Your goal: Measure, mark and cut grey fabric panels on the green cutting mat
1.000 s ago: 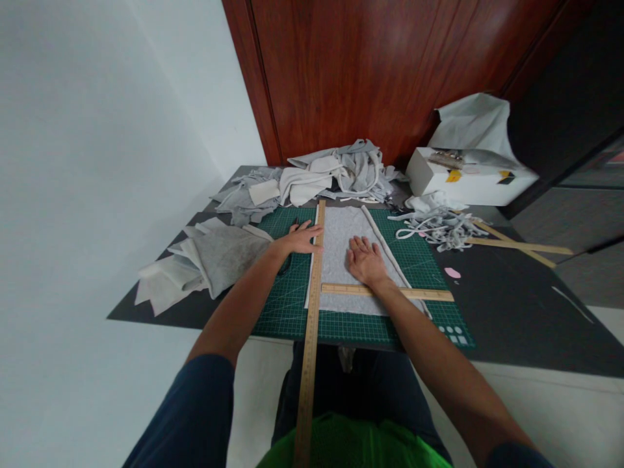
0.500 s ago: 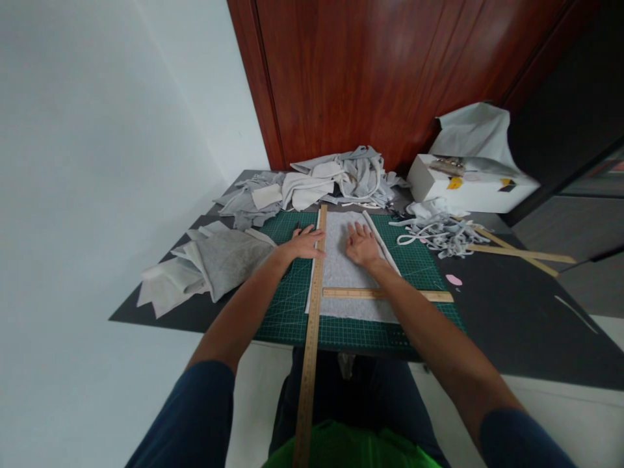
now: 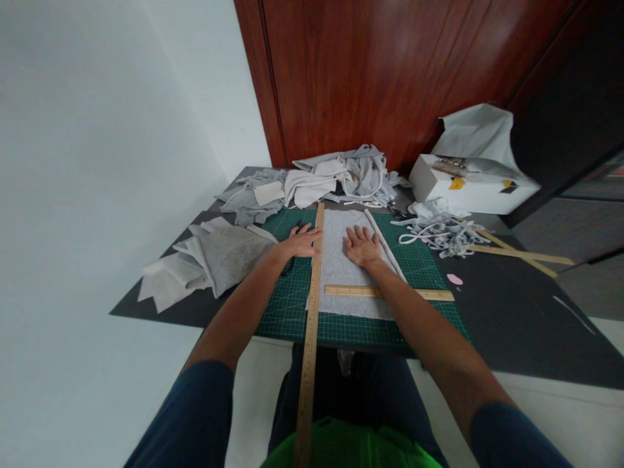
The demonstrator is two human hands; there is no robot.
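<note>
A piece of light grey fabric (image 3: 341, 257) lies flat on the green cutting mat (image 3: 292, 305), its right edge rolled or folded over. A long wooden ruler (image 3: 313, 292) runs along the fabric's left edge and reaches past the table front towards my body. My left hand (image 3: 301, 242) rests on this ruler with fingers stretched across it. Dark-handled scissors (image 3: 287, 267) lie partly hidden beneath that hand. My right hand (image 3: 362, 246) presses flat on the fabric, fingers spread. Below it, a shorter wooden ruler (image 3: 351, 290) lies crosswise, partly covered by my forearm.
Grey fabric pieces (image 3: 234, 250) are stacked at the left. A heap of fabric (image 3: 336, 179) lies at the back. To the right are tangled fabric strips (image 3: 446, 234), crossed wooden sticks (image 3: 526, 253), a pink scrap (image 3: 454, 279) and a white box (image 3: 468, 185).
My right hand has flattened out and spread its fingers on the fabric. The long ruler has shifted slightly left under my left hand, now covering more of the fabric's edge.
</note>
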